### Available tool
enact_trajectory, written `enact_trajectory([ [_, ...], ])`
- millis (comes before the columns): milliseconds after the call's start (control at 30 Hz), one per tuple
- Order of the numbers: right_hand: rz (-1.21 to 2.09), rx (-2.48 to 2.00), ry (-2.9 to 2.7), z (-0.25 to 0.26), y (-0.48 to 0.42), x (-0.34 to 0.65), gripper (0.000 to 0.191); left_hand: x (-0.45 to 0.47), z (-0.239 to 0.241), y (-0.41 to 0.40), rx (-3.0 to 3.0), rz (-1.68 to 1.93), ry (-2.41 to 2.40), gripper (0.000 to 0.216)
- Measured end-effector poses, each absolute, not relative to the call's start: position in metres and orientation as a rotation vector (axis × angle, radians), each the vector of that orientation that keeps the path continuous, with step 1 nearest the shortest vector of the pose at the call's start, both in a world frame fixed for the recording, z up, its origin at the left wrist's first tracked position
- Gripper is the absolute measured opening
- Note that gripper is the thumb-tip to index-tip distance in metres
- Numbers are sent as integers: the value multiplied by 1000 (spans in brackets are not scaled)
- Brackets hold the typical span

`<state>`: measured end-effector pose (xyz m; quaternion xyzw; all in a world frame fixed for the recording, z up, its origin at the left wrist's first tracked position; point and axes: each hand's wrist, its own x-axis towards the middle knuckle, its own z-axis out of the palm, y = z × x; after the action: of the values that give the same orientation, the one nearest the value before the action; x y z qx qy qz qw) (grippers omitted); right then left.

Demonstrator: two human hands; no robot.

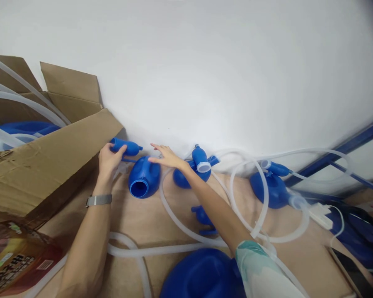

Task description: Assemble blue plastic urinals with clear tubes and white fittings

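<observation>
Head view shows the left hand (pixel 110 157) pinching a blue funnel (pixel 131 147) near its left end, beside the cardboard box (pixel 65 161), its narrow tip pointing right and looking bare. The right hand (pixel 168 156) grips nothing: its fingers are spread and its thumb is at the top of the open jug (pixel 155 178), though whether it touches the plastic I cannot tell. That jug lies on the table (pixel 124 219), just below the held funnel, its mouth toward the camera with neither cap nor hose on it, so this set looks unassembled. Further along seems the right jug (pixel 272 192), which has a pale hose (pixel 298 202) at its mouth and another funnel (pixel 277 168) resting over it. The middle jug (pixel 182 178) has a pale-rimmed funnel (pixel 199 158) above it; the right forearm hides part of it, so its state is unclear. The front jug (pixel 202 275) is cut off by the lower edge, its fittings out of sight. Blue pieces (pixel 34 127) and hoses (pixel 27 103) sit in the box; whether those are finished or waiting cannot be judged.
</observation>
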<state>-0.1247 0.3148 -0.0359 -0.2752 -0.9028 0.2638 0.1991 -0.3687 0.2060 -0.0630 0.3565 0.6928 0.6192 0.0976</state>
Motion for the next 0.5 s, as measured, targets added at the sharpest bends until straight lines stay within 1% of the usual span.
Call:
enact_trajectory([
  [100, 838, -849, -2759, -26, 307, -117, 106, -373, -68, 204, 1093, 1623, 2317, 34],
  [167, 917, -879, -2844, -8, 307, -110, 108, -375, -73, 205, 1106, 1521, 2338, 30],
  [233, 892, -835, -2852, 17, 306, -99, 104, -378, -77, 205, 1089, 1461, 2339, 28],
  [333, 786, -741, -2870, 61, 289, -66, 90, -382, -80, 201, 1096, 1376, 2322, 26],
  [433, 885, -698, -2940, 97, 241, -8, 75, -381, -74, 195, 1170, 1308, 2297, 25],
  [500, 940, -821, -2945, 113, 197, 43, 71, -373, -65, 189, 1255, 1279, 2327, 24],
])
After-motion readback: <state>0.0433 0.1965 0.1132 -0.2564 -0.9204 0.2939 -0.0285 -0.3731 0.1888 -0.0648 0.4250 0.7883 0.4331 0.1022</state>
